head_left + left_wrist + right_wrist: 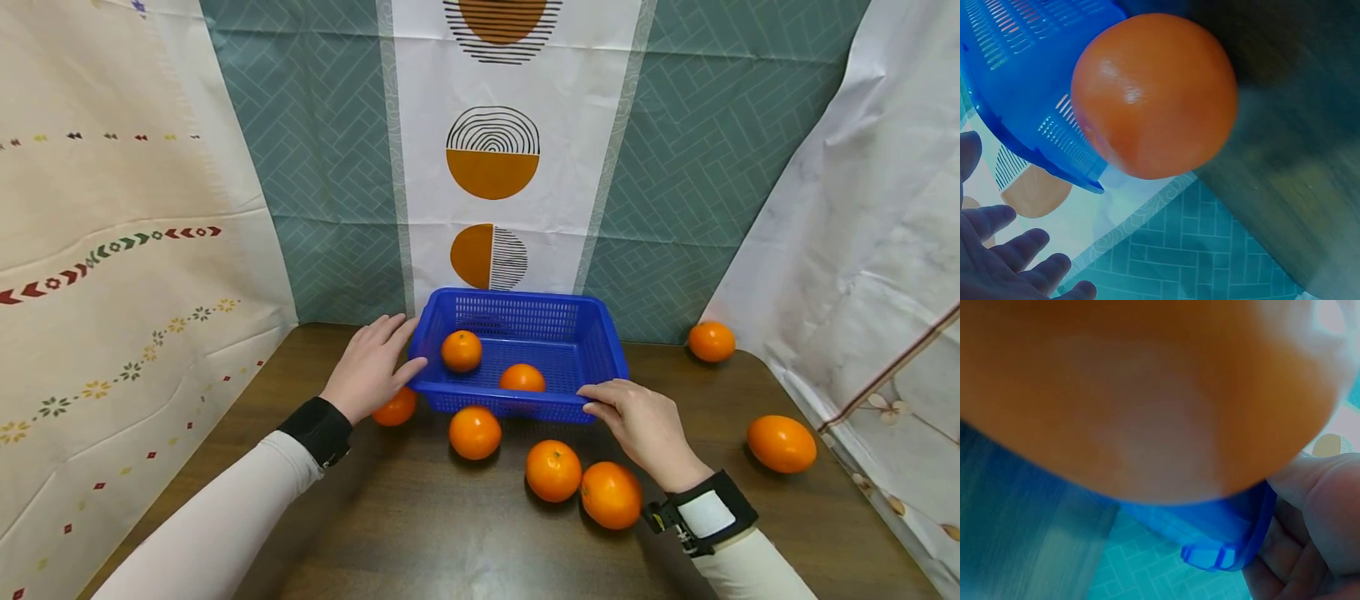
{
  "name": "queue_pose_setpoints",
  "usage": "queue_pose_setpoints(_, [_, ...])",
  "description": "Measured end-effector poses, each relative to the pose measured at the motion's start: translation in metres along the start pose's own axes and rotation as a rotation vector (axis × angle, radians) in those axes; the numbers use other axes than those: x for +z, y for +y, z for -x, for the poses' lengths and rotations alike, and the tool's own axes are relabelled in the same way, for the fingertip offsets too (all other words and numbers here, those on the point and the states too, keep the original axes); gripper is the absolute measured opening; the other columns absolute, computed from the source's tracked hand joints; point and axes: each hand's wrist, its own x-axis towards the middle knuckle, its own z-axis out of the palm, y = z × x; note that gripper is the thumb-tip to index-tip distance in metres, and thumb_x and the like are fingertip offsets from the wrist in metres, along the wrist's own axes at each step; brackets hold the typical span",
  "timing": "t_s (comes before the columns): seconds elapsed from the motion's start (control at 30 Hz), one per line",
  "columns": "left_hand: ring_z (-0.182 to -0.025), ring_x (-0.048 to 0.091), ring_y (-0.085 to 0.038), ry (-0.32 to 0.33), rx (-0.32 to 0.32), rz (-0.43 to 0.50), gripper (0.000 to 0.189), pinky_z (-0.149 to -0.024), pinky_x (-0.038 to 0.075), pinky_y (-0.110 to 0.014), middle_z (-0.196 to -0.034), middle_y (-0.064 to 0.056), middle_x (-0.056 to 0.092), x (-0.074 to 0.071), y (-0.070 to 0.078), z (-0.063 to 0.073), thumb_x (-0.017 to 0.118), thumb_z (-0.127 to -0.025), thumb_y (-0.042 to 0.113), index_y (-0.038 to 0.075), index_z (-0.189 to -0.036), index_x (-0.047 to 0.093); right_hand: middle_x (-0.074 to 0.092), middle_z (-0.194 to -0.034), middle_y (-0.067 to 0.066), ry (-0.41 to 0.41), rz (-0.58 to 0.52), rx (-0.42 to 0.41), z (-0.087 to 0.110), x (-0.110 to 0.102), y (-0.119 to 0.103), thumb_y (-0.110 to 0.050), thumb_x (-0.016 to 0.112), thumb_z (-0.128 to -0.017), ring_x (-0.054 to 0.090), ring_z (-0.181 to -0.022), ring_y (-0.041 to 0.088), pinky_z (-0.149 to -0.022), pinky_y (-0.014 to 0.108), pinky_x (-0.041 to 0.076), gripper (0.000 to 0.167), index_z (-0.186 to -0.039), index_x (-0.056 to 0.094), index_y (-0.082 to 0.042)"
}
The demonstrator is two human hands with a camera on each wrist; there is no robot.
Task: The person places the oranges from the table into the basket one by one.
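A blue plastic basket [517,402] stands on the table with two oranges inside, one orange [461,351] at the left and another orange [522,378] by the front wall. My right hand [639,423] grips the basket's rim at the front right corner, thumb and fingers on either side. At the basket's left end, my left hand [371,367] is held with fingers spread and straight; the left wrist view shows them apart from the basket. Below that hand lies an orange [1154,97], partly hidden in the head view. A large orange [1147,406] fills much of the right wrist view.
In front of the basket lie an orange [476,432], another orange [553,471] and a larger orange [611,495] near my right wrist. Toward the right edge are two more, a far orange [712,342] and a nearer orange [782,444]. Patterned cloth [330,167] hangs behind.
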Motion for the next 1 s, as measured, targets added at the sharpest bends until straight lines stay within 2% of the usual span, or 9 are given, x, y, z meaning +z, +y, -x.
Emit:
queue_pose_setpoints(0.67, [-0.16,0.033,-0.047,-0.007,-0.014,0.001,0.076,-0.13,0.024,-0.067,-0.171,-0.024,0.041,0.005,-0.006,0.018,0.069,-0.109,0.045,0.005,-0.168,0.044,0.083,-0.11,0.003,0.0,0.003,0.005,0.001,0.002,0.0,-0.016,0.087,-0.096,0.08,-0.098,0.027,-0.078,0.05,0.066,0.023,-0.119,0.085,-0.015])
queue_pose_setpoints(1.0, [-0.159,0.034,-0.048,0.026,-0.007,0.022,0.074,-0.13,0.024,-0.067,-0.17,-0.025,0.043,0.004,-0.005,0.026,0.068,-0.111,0.043,0.003,-0.167,0.044,0.082,-0.109,0.002,0.005,-0.002,0.001,0.001,0.001,0.0,-0.017,0.087,-0.096,0.079,-0.098,0.025,-0.077,0.049,0.066,0.023,-0.119,0.086,-0.016])
